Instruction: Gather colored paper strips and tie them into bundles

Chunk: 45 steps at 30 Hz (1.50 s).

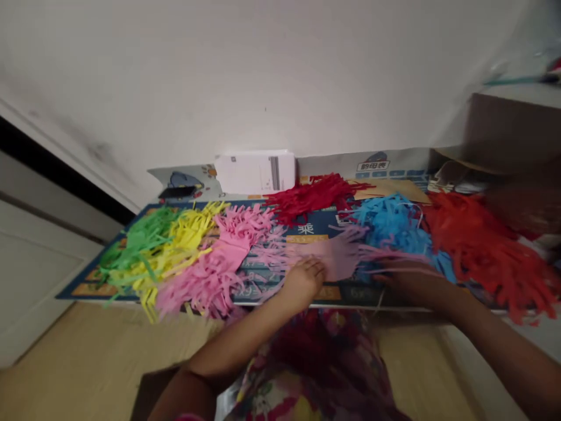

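A sheet of lilac paper [344, 257], cut into fringe strips at both ends, lies at the middle of the table. On its plain middle part rests my left hand [304, 280], fingers laid on the paper, pressing it from above. My right hand [407, 283] is dark and smeared by motion beside the fringe strips [394, 256] at the sheet's right end; its fingers cannot be made out. Just beyond that hand is a bunch of blue fringed paper [390, 222]. Left of the sheet sits a pink fringed bunch [228, 251].
Yellow [188, 231] and green fringed paper [144, 240] lie at the left. Dark red fringe [318, 197] is at the back, orange-red fringe [486, 251] at the right. A white box [256, 171] stands against the wall. A brown carton [512, 146] rises at the right.
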Available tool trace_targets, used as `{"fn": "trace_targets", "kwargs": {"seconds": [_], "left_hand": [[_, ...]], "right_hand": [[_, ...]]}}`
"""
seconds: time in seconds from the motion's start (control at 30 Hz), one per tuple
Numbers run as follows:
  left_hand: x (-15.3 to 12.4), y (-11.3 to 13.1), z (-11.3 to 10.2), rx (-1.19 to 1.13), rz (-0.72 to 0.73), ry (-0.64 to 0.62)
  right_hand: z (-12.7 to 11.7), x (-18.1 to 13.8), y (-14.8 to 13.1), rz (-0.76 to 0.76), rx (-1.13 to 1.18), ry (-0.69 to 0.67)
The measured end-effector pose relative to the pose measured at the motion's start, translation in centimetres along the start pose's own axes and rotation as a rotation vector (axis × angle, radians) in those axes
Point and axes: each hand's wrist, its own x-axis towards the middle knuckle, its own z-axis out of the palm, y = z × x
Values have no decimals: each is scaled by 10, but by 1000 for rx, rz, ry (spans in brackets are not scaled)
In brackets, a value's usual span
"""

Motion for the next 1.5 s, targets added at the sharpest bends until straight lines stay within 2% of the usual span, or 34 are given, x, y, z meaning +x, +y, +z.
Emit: {"fn": "trace_targets", "kwargs": {"seconds": [0.07, 0.13, 0.17, 0.2, 0.3, 0.37, 0.43, 0.5, 0.6, 0.7, 0.83, 1.0, 1.5], "left_hand": [[-1, 4, 3, -19, -18, -27], [0, 4, 1, -28, -47, -36], [1, 4, -2, -34, -59, -41], [2, 3, -5, -41, -69, -48], [3, 0, -16, -50, -81, -92], [-1, -5, -21, -46, -79, -124], [-8, -13, -23, -61, -92, -117], [-14, -23, -24, -128, -153, -80], [-9, -36, -28, -256, -348, -65], [10, -45, -35, -274, -520, -173], [33, -48, -38, -113, -573, -300], [38, -51, -29, -40, -584, -352], [38, -55, -23, -93, -569, -330]], "right_hand": [[-24, -18, 1, 46, -124, -17], [-32, -22, -17, 162, -290, 65], [-28, -19, -31, 191, -340, 95], [-18, -14, -45, 104, -301, 83], [34, 12, -67, -81, -153, -148], [66, 27, -57, -99, -41, -224], [82, 32, -33, -66, 86, -253], [83, 34, -11, 3, 187, -271], [69, 46, 5, 168, 257, -359], [63, 70, 4, 360, 185, -497], [71, 95, 1, 458, 13, -600], [78, 96, 5, 515, 28, -584], [83, 92, 7, 563, 49, -539]]}}
